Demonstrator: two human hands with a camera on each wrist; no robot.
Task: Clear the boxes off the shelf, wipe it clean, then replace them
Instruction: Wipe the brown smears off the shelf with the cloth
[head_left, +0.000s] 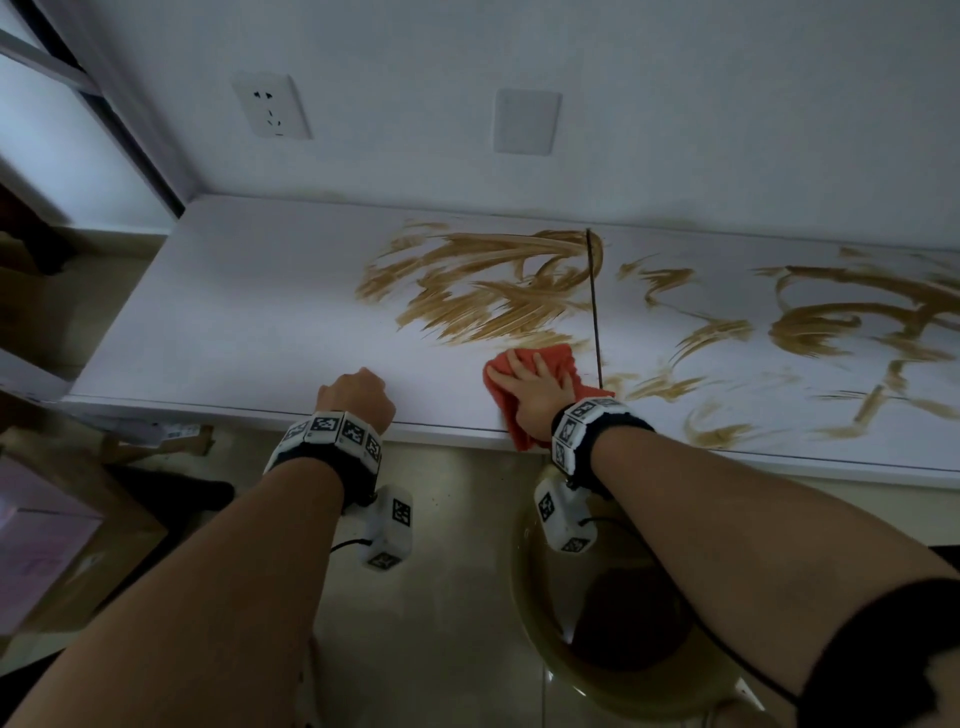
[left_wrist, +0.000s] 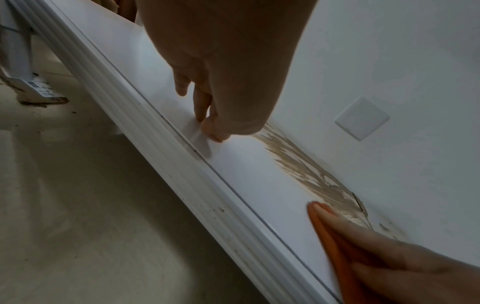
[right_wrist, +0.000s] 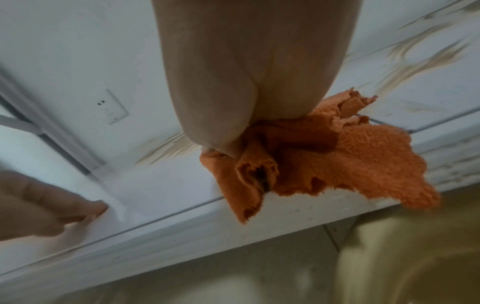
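The white shelf (head_left: 234, 312) holds no boxes and is streaked with brown smears (head_left: 483, 286), with more smears on its right section (head_left: 831, 322). My right hand (head_left: 537, 387) lies flat with straight fingers on an orange cloth (head_left: 558, 358), pressing it to the shelf near the front edge, just left of a dark seam (head_left: 595, 306). Part of the cloth (right_wrist: 350, 160) hangs over the edge. My left hand (head_left: 358, 397) rests on the clean left part of the shelf with its fingers (left_wrist: 205, 111) curled under, holding nothing.
A pinkish box (head_left: 36, 535) and cardboard (head_left: 171, 436) sit on the floor at the left. A yellowish basin (head_left: 545, 639) stands on the floor under my right arm. On the wall behind are a socket (head_left: 270, 106) and a blank plate (head_left: 527, 122).
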